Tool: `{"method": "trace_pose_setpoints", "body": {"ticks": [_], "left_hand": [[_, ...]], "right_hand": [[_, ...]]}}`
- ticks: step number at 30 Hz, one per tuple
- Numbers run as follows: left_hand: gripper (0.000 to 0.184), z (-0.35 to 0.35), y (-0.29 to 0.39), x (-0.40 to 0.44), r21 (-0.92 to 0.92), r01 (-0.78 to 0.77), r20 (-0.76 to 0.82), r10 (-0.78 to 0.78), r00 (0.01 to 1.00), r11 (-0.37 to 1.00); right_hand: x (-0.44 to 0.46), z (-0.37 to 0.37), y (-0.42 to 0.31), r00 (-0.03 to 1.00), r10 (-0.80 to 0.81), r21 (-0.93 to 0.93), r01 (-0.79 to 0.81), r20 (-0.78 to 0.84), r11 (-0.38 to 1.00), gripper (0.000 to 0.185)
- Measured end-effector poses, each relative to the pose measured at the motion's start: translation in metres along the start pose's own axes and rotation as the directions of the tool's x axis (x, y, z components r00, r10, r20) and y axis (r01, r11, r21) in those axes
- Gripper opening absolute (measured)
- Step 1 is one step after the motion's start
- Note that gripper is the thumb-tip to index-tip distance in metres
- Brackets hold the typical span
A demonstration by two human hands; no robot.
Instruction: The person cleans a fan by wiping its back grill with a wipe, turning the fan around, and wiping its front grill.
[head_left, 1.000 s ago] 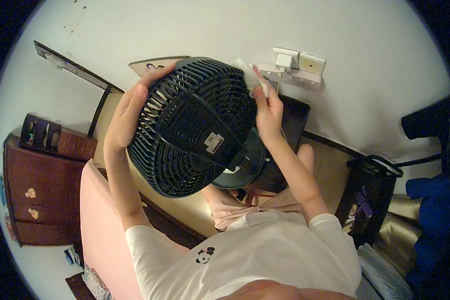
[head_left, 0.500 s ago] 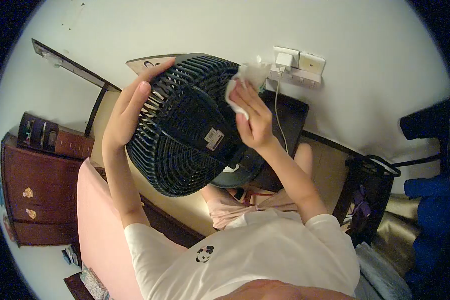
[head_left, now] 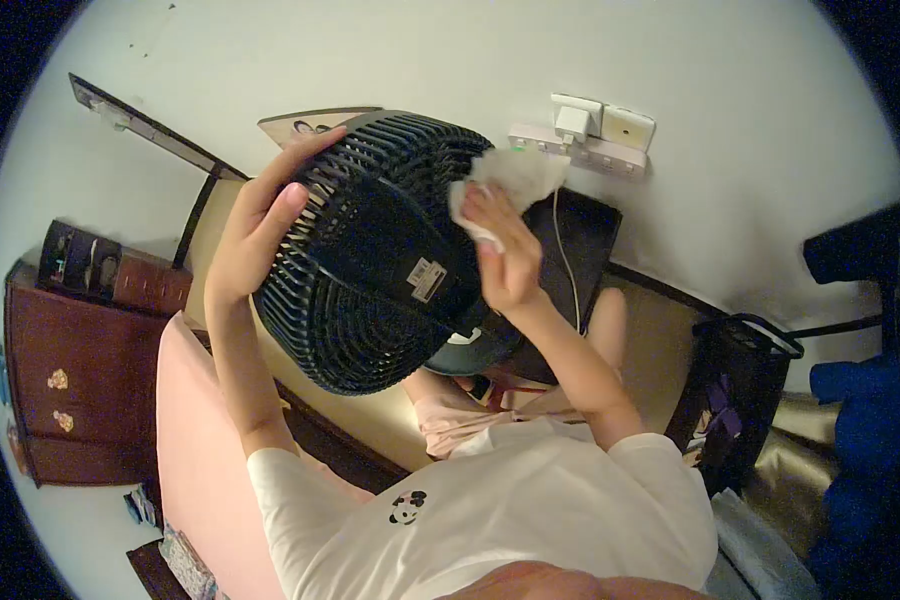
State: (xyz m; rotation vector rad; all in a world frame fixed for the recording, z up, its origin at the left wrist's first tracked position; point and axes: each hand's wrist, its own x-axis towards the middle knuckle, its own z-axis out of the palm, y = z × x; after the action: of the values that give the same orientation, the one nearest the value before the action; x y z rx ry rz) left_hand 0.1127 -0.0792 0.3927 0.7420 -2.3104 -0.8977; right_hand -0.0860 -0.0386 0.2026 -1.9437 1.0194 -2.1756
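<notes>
A black fan (head_left: 370, 255) is tilted in front of me, the back of its slatted cage and a white label facing up. My left hand (head_left: 255, 235) grips the cage's left rim, thumb and fingers spread around the slats. My right hand (head_left: 505, 250) holds a white tissue (head_left: 530, 180) against the cage's upper right side, its fingers pressed on it. The tissue's loose end sticks out toward the wall. Below the cage, the fan's round base (head_left: 480, 352) rests by a dark low table (head_left: 585, 240).
A power strip (head_left: 610, 156) with a plugged-in white adapter (head_left: 572, 122) and cable is on the wall. A dark wooden cabinet (head_left: 90, 385) and a pink-covered bed (head_left: 195, 430) lie left. A black rack (head_left: 735, 400) and blue cloth (head_left: 860, 430) are right.
My right hand has moved from beyond the cage's right edge onto its slats with the tissue, which has spread out. My left hand stays on the rim; the fan has barely moved.
</notes>
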Motion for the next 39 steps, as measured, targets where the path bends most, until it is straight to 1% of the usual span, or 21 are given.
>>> {"method": "trace_pose_setpoints", "body": {"ticks": [2, 4, 5, 6, 7, 9, 15, 17, 19, 20, 22, 26, 28, 29, 31, 32, 33, 35, 36, 38, 39], "left_hand": [[0.049, 0.003, 0.001, 0.002, -0.044, 0.024, 0.012, -0.024, 1.000, 0.999], [0.049, 0.003, 0.004, 0.006, -0.015, 0.036, 0.014, -0.035, 0.999, 0.999], [0.049, 0.004, 0.005, 0.009, 0.018, 0.041, 0.022, -0.041, 0.999, 0.999], [0.050, 0.007, 0.005, 0.010, -0.037, 0.055, 0.018, -0.054, 0.998, 0.998], [0.050, 0.007, 0.005, 0.009, -0.036, 0.049, 0.025, -0.048, 0.999, 0.998], [0.051, 0.007, 0.002, 0.006, -0.054, 0.020, -0.001, -0.020, 1.000, 0.998], [0.052, 0.005, 0.008, 0.004, -0.006, 0.063, 0.001, -0.063, 0.998, 0.998], [0.052, 0.005, 0.008, 0.003, -0.021, 0.049, 0.013, -0.048, 0.999, 0.999], [0.052, 0.006, 0.006, 0.003, -0.040, 0.042, 0.025, -0.041, 0.999, 0.998], [0.052, 0.005, 0.004, 0.003, -0.036, 0.034, 0.013, -0.034, 0.999, 0.999], [0.052, 0.004, 0.002, 0.001, -0.030, 0.032, -0.012, -0.033, 0.999, 0.999], [0.051, 0.004, 0.006, 0.004, -0.024, 0.033, 0.000, -0.033, 0.999, 0.999], [0.050, 0.006, 0.008, 0.005, -0.031, 0.023, 0.022, -0.023, 1.000, 0.999], [0.050, 0.009, 0.011, 0.006, -0.034, 0.037, 0.020, -0.036, 0.999, 0.999], [0.049, 0.009, 0.013, 0.008, -0.035, 0.043, 0.017, -0.042, 0.999, 0.998], [0.049, 0.008, 0.012, 0.008, -0.024, 0.045, 0.023, -0.045, 0.999, 0.999], [0.049, 0.007, 0.011, 0.006, -0.010, 0.049, 0.028, -0.048, 0.998, 0.999], [0.049, 0.005, 0.008, 0.003, 0.005, 0.044, 0.013, -0.044, 0.999, 0.999], [0.048, 0.004, 0.006, 0.002, 0.014, 0.034, 0.000, -0.034, 0.999, 0.999], [0.049, 0.002, 0.002, 0.002, 0.021, 0.021, 0.003, -0.021, 1.000, 1.000], [0.049, 0.001, 0.001, 0.002, 0.025, 0.008, 0.006, -0.009, 1.000, 1.000]], "right_hand": [[-0.012, -0.005, 0.013, 0.999, 0.044, -0.001, -0.044, -0.022, 0.999, 0.031], [-0.011, -0.007, 0.004, 0.997, 0.077, -0.003, -0.077, -0.022, 0.997, 0.031], [-0.010, -0.004, -0.002, 0.989, 0.135, 0.035, -0.133, -0.064, 0.990, 0.032], [-0.005, -0.002, -0.008, 0.976, 0.188, 0.073, -0.181, -0.107, 0.981, 0.034], [-0.002, -0.001, -0.012, 0.976, 0.187, 0.068, -0.180, -0.115, 0.981, 0.034], [0.002, 0.003, -0.017, 0.997, 0.060, 0.007, -0.060, -0.048, 0.998, 0.037], [0.011, 0.021, -0.026, 0.999, 0.031, 0.004, -0.031, 0.023, 1.000, 0.047], [0.015, 0.019, -0.025, 0.999, -0.018, 0.052, 0.017, 0.032, 0.999, 0.050], [0.023, 0.016, -0.022, 0.986, -0.133, 0.083, 0.126, 0.097, 0.989, 0.049], [0.022, 0.013, -0.015, 0.986, -0.131, 0.084, 0.123, 0.099, 0.989, 0.049], [0.017, 0.005, 0.003, 0.967, -0.147, -0.078, 0.166, 0.206, 0.983, 0.046], [-0.028, -0.002, 0.029, 0.983, -0.061, -0.081, 0.075, 0.172, 0.994, 0.044], [-0.040, -0.002, 0.029, 0.984, 0.056, -0.019, -0.053, 0.170, 0.998, 0.051], [-0.044, 0.001, 0.027, 0.984, 0.060, -0.022, -0.057, 0.168, 0.998, 0.051], [-0.026, 0.010, 0.008, 0.993, 0.008, 0.114, -0.021, 0.119, 0.993, 0.052], [-0.014, 0.011, 0.002, 0.979, -0.081, 0.084, 0.066, 0.187, 0.994, 0.054], [0.007, 0.006, -0.006, 0.979, -0.084, 0.087, 0.069, 0.185, 0.994, 0.054], [0.047, -0.003, -0.019, 0.935, -0.178, 0.166, 0.131, 0.307, 0.977, 0.055], [0.053, -0.002, -0.017, 0.935, -0.180, 0.170, 0.133, 0.305, 0.976, 0.055], [0.059, 0.000, -0.013, 0.898, -0.262, 0.025, 0.271, 0.352, 0.962, 0.056], [0.054, 0.003, -0.010, 0.899, -0.261, 0.025, 0.270, 0.353, 0.963, 0.056]]}}
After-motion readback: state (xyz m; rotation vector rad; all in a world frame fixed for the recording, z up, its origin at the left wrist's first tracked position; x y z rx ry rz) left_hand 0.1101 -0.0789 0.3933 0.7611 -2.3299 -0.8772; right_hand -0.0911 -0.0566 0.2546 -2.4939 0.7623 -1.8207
